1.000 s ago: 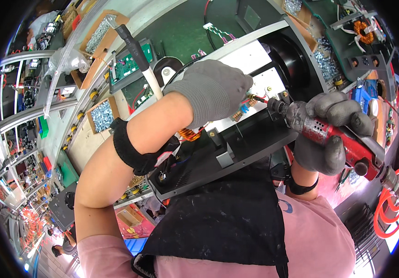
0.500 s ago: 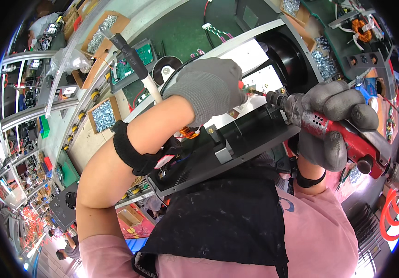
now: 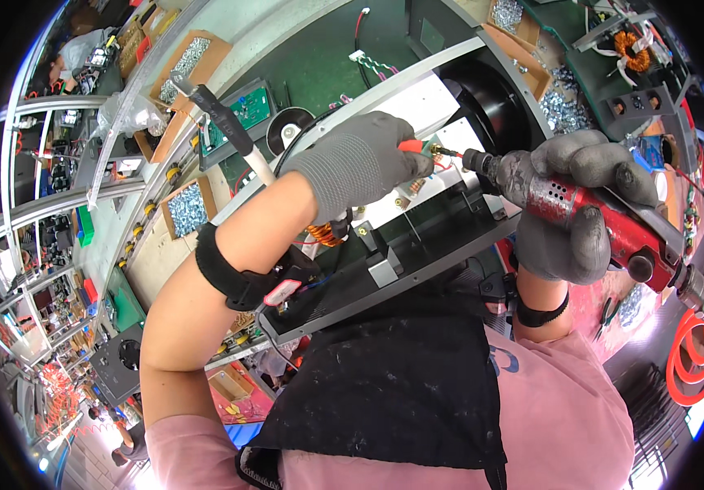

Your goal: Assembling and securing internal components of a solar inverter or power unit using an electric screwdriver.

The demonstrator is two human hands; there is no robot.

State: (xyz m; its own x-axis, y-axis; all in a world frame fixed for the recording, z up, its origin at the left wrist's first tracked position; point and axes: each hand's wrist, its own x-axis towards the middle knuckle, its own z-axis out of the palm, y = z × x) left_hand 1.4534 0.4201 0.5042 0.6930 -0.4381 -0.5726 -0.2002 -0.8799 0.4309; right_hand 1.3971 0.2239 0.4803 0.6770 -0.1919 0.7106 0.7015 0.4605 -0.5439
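Note:
My left hand (image 3: pixel 368 155), in a grey glove, is closed on a small part with a red sleeve (image 3: pixel 411 146) above the open black metal case (image 3: pixel 442 253). Gripped in my gloved right hand (image 3: pixel 585 204) is a red air screwdriver (image 3: pixel 628 237), held nearly level. Its thin bit points left and reaches the end of the red-sleeved part; whether they touch I cannot make out. Under both hands, the case contains a white plate (image 3: pixel 380 214), a black round fan housing (image 3: pixel 495 102) and a copper-wound coil (image 3: pixel 325 235) near my left wrist.
A tool with a black grip and white shaft (image 3: pixel 229 118) stands beside my left forearm. Boxes of metal screws (image 3: pixel 187 204) lie at left, with more loose hardware (image 3: pixel 564 110) at right. A green circuit board (image 3: pixel 250 108) sits behind, and a coiled red hose (image 3: pixel 695 351) hangs at lower right.
Both hands, the screwdriver and the case appear slightly further left in the picture. More of the red-sleeved part shows beyond my left fingers. Both grips stay the same.

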